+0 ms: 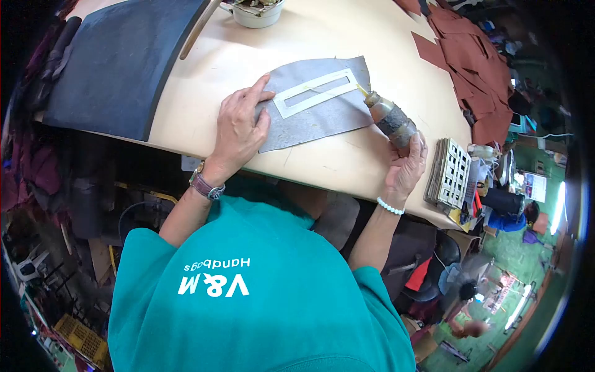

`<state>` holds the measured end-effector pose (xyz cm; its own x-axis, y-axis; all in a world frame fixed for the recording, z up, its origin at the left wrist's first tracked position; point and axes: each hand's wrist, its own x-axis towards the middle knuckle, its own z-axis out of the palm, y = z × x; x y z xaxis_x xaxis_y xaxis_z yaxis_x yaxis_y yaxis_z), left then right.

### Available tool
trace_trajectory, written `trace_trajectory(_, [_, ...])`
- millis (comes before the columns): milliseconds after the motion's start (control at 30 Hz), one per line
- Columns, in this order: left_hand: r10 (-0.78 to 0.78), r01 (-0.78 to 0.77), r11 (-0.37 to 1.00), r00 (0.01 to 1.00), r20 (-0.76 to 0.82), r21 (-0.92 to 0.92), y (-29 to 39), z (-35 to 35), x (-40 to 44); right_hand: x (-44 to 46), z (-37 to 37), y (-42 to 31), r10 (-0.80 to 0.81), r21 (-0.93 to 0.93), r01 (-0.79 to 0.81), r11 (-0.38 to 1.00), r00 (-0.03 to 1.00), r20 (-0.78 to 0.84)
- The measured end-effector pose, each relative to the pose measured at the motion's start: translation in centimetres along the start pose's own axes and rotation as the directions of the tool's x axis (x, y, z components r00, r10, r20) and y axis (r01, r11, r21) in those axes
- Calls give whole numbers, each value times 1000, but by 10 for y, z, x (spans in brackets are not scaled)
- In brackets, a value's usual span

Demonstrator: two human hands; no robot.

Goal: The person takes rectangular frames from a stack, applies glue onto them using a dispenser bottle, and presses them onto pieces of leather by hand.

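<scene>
A grey piece of leather-like material (322, 121) lies on the table, with a white rectangular frame (297, 108) flat on top of it. My left hand (240, 121) rests at the left edge of the grey piece, fingers spread and the index finger reaching towards the frame's left end. In my right hand (407, 166) is a worn glue bottle (392, 119), tilted, with a dark wrapping around its body. Its yellowish nozzle points at the frame's right end; whether it touches cannot be made out.
A large dark sheet (118, 68) covers the table's left side, a wooden stick (199, 30) along its edge. At the back stands a white pot (257, 15). Reddish-brown pieces (474, 62) pile up at right, near a stack of slotted cards (451, 172). Another person (468, 322) is at lower right.
</scene>
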<state>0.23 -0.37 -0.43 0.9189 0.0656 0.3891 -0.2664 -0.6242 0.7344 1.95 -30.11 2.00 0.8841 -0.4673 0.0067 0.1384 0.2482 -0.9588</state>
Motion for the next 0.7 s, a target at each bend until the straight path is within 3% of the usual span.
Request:
trace_trajectory(300, [25, -25, 999, 1000, 11, 36, 1, -2, 1, 7, 13, -1, -102, -199, 96, 975, 995, -17])
trace_trajectory(500, [26, -27, 999, 1000, 11, 45, -1, -1, 0, 7, 12, -1, -353, -294, 405, 866, 911, 216])
trace_trajectory(700, [16, -17, 999, 1000, 24, 40, 1, -2, 1, 10, 3, -4, -436, -314, 600, 735, 774, 459])
